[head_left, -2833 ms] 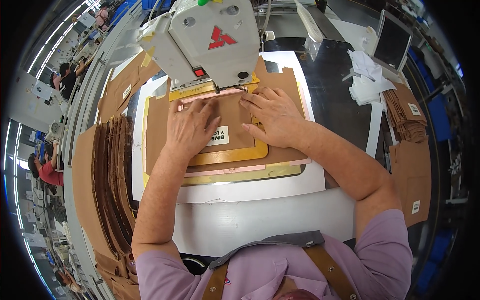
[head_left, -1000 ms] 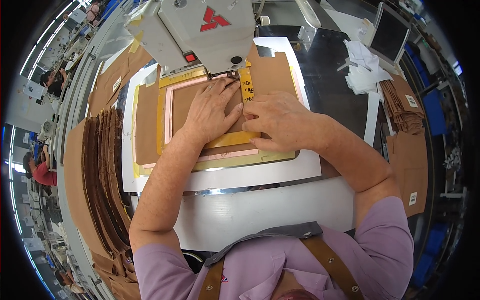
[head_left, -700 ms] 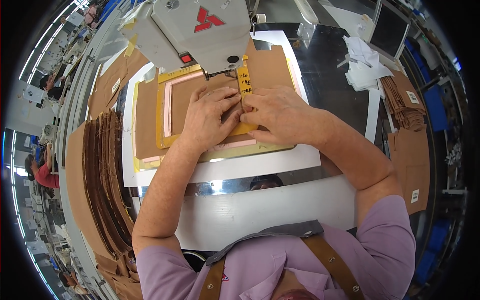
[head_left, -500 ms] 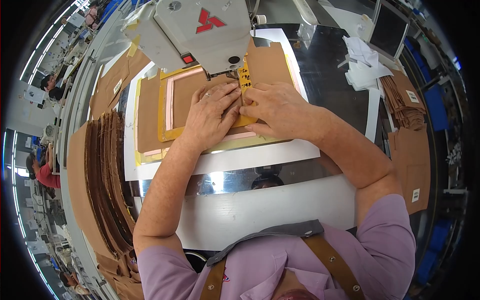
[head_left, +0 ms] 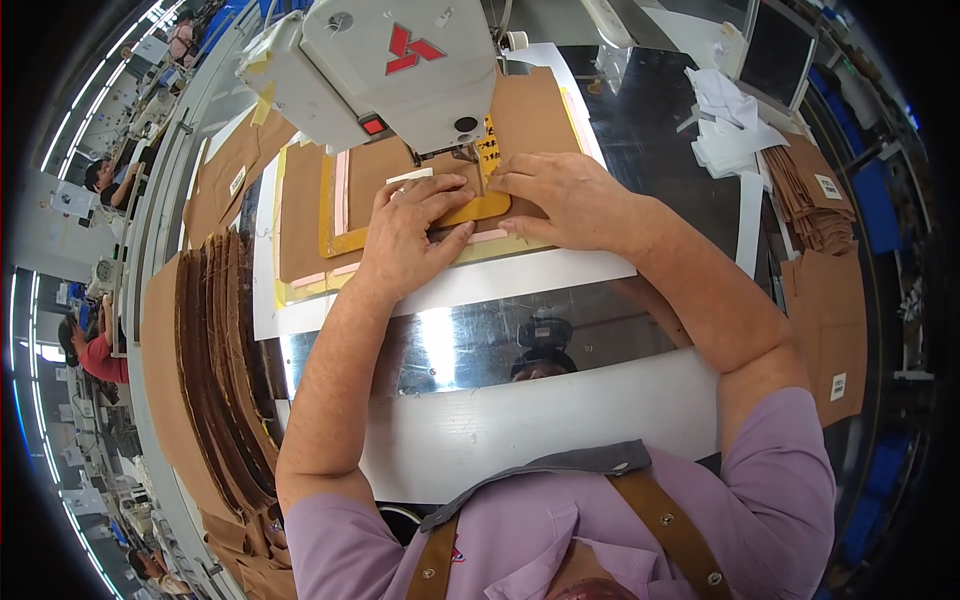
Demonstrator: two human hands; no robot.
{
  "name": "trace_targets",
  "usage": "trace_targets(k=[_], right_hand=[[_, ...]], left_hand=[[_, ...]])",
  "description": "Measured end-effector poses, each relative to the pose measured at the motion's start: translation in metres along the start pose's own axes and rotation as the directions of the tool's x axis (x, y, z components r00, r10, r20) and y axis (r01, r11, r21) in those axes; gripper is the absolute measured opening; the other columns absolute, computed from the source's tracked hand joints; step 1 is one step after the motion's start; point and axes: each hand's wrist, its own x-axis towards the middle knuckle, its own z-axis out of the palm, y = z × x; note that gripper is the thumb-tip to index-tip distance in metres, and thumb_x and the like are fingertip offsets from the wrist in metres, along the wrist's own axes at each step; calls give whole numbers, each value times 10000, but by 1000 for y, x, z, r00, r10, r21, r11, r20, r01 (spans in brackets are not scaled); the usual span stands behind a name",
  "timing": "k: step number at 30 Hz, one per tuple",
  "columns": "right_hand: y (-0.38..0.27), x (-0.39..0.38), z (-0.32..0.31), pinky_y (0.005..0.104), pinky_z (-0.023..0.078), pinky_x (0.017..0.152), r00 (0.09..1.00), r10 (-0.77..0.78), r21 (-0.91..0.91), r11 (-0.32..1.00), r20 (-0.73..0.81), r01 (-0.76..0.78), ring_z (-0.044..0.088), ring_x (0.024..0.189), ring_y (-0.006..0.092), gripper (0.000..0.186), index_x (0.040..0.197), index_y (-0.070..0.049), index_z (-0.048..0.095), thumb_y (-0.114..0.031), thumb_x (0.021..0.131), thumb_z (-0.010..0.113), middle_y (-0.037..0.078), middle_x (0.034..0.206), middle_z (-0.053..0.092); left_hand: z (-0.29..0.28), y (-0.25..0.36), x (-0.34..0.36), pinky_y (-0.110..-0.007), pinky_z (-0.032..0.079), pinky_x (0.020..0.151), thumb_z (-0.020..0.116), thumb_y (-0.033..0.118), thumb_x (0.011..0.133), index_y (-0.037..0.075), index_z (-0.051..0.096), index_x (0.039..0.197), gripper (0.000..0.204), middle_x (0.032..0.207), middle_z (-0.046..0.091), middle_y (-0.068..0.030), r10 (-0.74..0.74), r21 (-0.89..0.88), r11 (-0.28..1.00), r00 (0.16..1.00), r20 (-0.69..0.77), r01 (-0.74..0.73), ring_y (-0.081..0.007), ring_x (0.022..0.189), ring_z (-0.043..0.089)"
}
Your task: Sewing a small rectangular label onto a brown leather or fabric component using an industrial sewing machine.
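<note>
Under the needle area of a white sewing machine (head_left: 400, 60) lies brown fabric (head_left: 530, 110), with a yellow frame (head_left: 345, 241) on top of it. My left hand (head_left: 412, 228) rests palm down over the frame's near side, fingers lying on the fabric, thumb apart. Just above its fingers a small white label (head_left: 410, 177) shows, partly covered. My right hand (head_left: 570, 200) lies at the frame's right corner, fingers stretched toward the left hand and thumb spread below. Whether the fingertips pinch any fabric is hidden. Beneath everything is a white sheet (head_left: 440, 312).
Stacked brown fabric pieces (head_left: 190, 370) stand at my left. On the right are folded brown pieces (head_left: 805, 200), white papers (head_left: 730, 115) and a dark screen (head_left: 777, 55). A shiny metal plate (head_left: 480, 345) fronts the work. People sit farther off at left.
The sheet, fabric and frame have shifted away from me under the machine. The white label now shows by my left fingers. My right hand has moved slightly right and farther away.
</note>
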Motion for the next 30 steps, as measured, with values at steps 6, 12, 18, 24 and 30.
trace_targets(k=[6, 12, 18, 24, 30], right_hand=[[3, 5, 0, 396, 412, 1087, 997, 62, -60, 996, 55, -59, 571, 1229, 265, 484, 1291, -46, 647, -362, 926, 687, 111, 1287, 639], [14, 3, 10, 405, 345, 1140, 999, 15, -137, 990, -47, -22, 501, 1330, 243, 568, 1365, -58, 601, -455, 960, 623, 89, 1389, 604], [22, 3, 20, 406, 299, 1180, 995, 22, -172, 984, -95, -38, 442, 1390, 250, 599, 1394, -60, 577, -493, 980, 579, 80, 1450, 561], [18, 4, 13, 406, 293, 1189, 998, 49, -149, 987, -40, -55, 427, 1401, 249, 573, 1378, -43, 572, -428, 958, 626, 79, 1460, 546], [23, 3, 13, 404, 310, 1172, 995, 12, -120, 993, -96, -23, 463, 1356, 252, 525, 1339, -42, 593, -406, 962, 629, 97, 1390, 583]], left_hand=[[5, -10, 10, -460, 294, 1151, 693, 283, 868, 120, 733, 1194, 366, 1321, 664, -39, -5, 37, 999, 999, -38, 7, -246, 1217, 603], [8, -18, 21, -449, 269, 1167, 655, 334, 893, 134, 717, 1244, 409, 1331, 667, -56, -22, 47, 999, 999, -43, 24, -223, 1214, 606], [11, -22, 22, -455, 248, 1179, 646, 332, 915, 108, 696, 1272, 424, 1329, 664, -88, -74, 59, 995, 997, -34, 75, -227, 1294, 566], [7, -21, 19, -455, 261, 1173, 647, 325, 914, 88, 668, 1304, 458, 1337, 659, -94, -64, 47, 997, 998, -23, 65, -243, 1293, 567], [2, -16, 14, -480, 265, 1180, 653, 341, 900, 83, 596, 1387, 554, 1446, 576, -119, -101, 70, 993, 995, 12, 100, -278, 1337, 526]])
